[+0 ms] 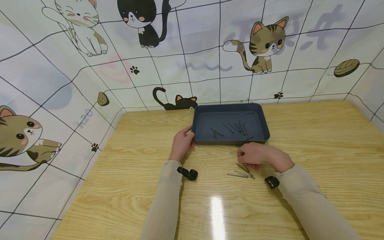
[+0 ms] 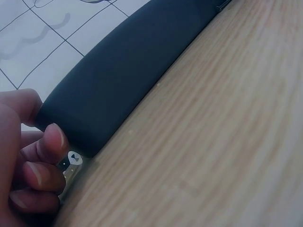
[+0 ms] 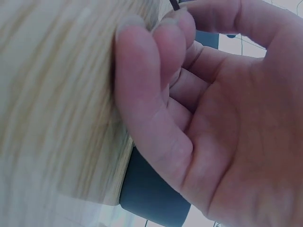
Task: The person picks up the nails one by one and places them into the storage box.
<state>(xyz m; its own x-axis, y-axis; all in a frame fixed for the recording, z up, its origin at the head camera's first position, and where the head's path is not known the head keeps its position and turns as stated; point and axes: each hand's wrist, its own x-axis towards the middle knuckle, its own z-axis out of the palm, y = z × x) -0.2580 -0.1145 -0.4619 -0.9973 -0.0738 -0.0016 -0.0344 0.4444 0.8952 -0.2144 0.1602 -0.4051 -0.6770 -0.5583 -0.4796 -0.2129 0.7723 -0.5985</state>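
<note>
I see the left hand (image 1: pixel 182 144) gripping the corner of the dark tray (image 1: pixel 198 117); the right hand (image 1: pixel 257 155) pinches one nail (image 3: pixel 174 4) above the loose nails (image 1: pixel 243 172).

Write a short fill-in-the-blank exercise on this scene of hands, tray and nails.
1. The left hand grips the tray's ___ corner.
2. The tray is dark ___.
3. The right hand pinches a ___ over the loose nails on the table.

Missing words: near-left; blue; nail
</note>
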